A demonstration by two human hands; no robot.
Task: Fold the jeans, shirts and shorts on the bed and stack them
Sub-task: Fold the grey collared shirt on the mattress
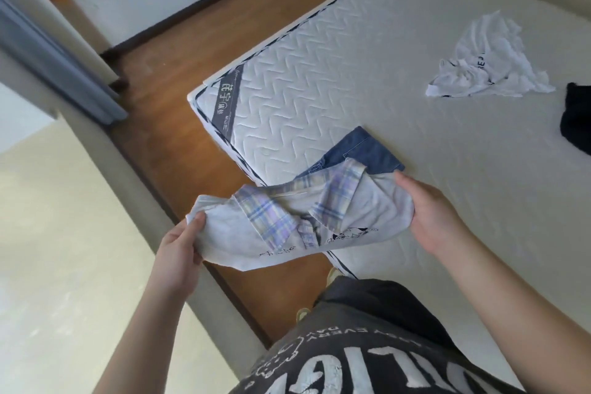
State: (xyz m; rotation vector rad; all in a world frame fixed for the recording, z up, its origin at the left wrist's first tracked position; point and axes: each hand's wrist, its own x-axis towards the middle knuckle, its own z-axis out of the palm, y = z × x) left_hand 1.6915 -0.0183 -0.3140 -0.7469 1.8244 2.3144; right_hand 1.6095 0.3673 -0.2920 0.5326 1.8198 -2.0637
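Hands hold a folded pale shirt (307, 221) in the air above the near corner of the mattress (351, 73). Left hand (179, 249) grips the shirt's left end, thumb on top near the edge and fingers curled underneath the cloth. Right hand (428, 214) grips the right end, thumb laid over the upper edge and fingers wrapped beneath. Shirt details: white or light grey body, plaid collar and trim in lilac, blue and cream, small black line drawing and script near the lower edge. The shirt sags slightly between the two hands, and its lower left part hangs past the mattress edge over the wooden floor (179, 80). Folded jeans (364, 153) lie flat on the mattress just beyond the shirt, partly hidden behind it; whether the shirt touches them cannot be determined. A crumpled white shirt (486, 64) with dark lettering lies farther back on the mattress, well apart from the jeans. A dark garment (575, 118) lies beside it at the right edge of the view, cut off by the frame; its type cannot be determined. The person wears a dark printed top (367, 361).
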